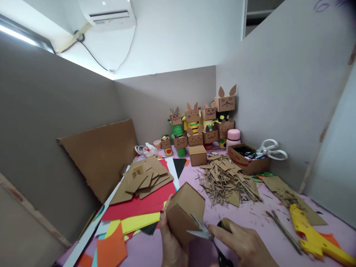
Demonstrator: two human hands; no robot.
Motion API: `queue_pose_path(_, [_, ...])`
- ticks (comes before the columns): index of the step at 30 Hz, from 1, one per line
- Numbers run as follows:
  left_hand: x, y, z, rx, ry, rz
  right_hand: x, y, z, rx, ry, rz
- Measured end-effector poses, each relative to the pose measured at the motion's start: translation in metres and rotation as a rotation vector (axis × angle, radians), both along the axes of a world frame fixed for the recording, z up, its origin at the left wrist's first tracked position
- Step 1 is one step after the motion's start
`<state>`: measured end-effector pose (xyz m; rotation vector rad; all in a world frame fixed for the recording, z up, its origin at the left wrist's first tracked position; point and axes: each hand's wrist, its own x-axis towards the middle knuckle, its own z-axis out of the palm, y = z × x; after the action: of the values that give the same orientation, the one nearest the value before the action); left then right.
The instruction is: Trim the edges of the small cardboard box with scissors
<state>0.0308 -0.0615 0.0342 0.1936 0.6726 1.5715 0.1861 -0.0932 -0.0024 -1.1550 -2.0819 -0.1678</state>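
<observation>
A brown cardboard box (185, 211) is held tilted at the bottom middle. My left hand (172, 241) wraps round its left side and underside. In my right hand (241, 241) are black-handled scissors (204, 233), their blades parted and lying against the box's lower right face. Behind the box, a small closed cardboard box (198, 155) stands before several cardboard animal figures (194, 128) with pointed ears and drawn faces.
Cardboard sheets (147, 176) lie on coloured paper (139, 204) at left. A heap of cardboard scraps (228, 181) is right of centre, with a box of pens (247, 159) behind. A yellow glue gun (314, 237) lies at lower right.
</observation>
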Motion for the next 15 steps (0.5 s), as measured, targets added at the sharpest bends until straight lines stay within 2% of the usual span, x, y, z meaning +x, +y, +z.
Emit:
queue_pose_path(6, [-0.002, 0.005, -0.005, 0.029, 0.059, 0.024, 0.003, -0.001, 0.001, 0.010, 0.026, 0.027])
queue_pose_path(15, [-0.002, 0.002, -0.003, 0.025, 0.065, -0.015, 0.005, -0.006, 0.019, -0.020, -0.112, 0.066])
